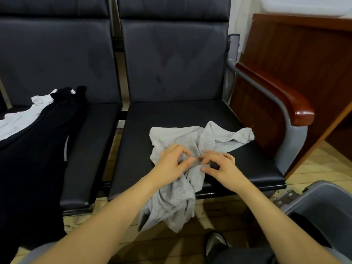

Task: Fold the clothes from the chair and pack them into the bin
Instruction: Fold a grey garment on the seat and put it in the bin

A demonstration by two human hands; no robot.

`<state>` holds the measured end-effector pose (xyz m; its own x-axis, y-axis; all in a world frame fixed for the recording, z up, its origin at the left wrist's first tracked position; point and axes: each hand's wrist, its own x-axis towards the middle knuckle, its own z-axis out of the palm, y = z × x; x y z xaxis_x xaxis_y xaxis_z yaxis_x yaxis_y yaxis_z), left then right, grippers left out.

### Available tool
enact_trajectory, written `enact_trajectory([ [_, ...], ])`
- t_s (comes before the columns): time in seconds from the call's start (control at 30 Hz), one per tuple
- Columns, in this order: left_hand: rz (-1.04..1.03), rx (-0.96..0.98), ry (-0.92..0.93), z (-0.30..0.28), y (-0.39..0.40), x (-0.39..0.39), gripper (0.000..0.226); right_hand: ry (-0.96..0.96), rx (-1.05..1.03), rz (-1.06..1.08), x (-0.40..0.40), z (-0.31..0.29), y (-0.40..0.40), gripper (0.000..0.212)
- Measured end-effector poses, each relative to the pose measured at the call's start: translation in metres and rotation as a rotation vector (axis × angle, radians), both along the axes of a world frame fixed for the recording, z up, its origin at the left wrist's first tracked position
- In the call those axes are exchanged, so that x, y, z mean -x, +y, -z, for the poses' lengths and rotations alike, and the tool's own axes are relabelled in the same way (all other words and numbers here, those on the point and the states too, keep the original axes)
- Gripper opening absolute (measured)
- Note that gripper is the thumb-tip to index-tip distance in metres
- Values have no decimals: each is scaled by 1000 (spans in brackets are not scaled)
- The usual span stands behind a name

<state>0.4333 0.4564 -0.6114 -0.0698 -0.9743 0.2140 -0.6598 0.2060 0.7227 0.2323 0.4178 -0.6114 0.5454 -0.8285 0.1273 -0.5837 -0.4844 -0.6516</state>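
Note:
A crumpled grey garment point(192, 138) lies on the right chair seat point(171, 119), and its lower part hangs over the front edge toward the floor. My left hand point(174, 160) and my right hand point(219, 164) sit close together on its middle, fingers curled and pinching the grey cloth. On the left seat a black garment point(47, 134) is draped over a white one point(19, 117) and trails down off the seat. The grey bin point(323, 202) stands on the floor at the lower right, only part of it in view.
A wooden armrest point(276, 96) on a grey metal frame borders the right seat. Behind it stands a brown wooden desk point(297, 54). The floor is tiled. My shoe point(215, 242) shows near the bin.

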Motion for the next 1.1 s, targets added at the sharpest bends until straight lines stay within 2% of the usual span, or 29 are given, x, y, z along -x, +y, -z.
enact_trajectory([
  [0.1, -1, -1, -178, -2, 6, 2, 46, -112, 37, 43, -6, -11, -2, 6],
  [0.2, -44, 79, -213, -3, 11, 8, 45, -195, 96, 76, -13, -19, -8, 10],
  [0.37, -106, 45, 121, -7, 13, 16, 10, -251, 14, 90, -18, -30, -7, 3],
  [0.5, -127, -17, 468, -25, 11, 14, 3, -351, 23, 84, -16, -46, -1, 7],
  [0.57, -170, -36, 565, -35, 8, 10, 7, -385, 78, 96, -18, -50, 0, 9],
  [0.7, -211, -35, 512, -39, 2, -1, 7, -345, 221, 204, -28, -37, 2, 4],
  [0.77, -254, -17, 486, -36, 0, -5, 6, -331, 279, 236, -34, -33, 4, 14],
  [0.83, -273, 13, 455, -36, -1, -8, 7, -317, 279, 184, -38, -35, 7, 20],
  [0.97, -257, 83, 359, -39, 0, -11, 7, -148, 247, 119, -47, -33, 13, 36],
  [1.03, -254, 108, 322, -39, 2, -14, 8, -137, 229, 133, -50, -31, 13, 37],
  [1.1, -270, 109, 311, -38, 2, -17, 7, -103, 297, 140, -54, -28, 12, 32],
])
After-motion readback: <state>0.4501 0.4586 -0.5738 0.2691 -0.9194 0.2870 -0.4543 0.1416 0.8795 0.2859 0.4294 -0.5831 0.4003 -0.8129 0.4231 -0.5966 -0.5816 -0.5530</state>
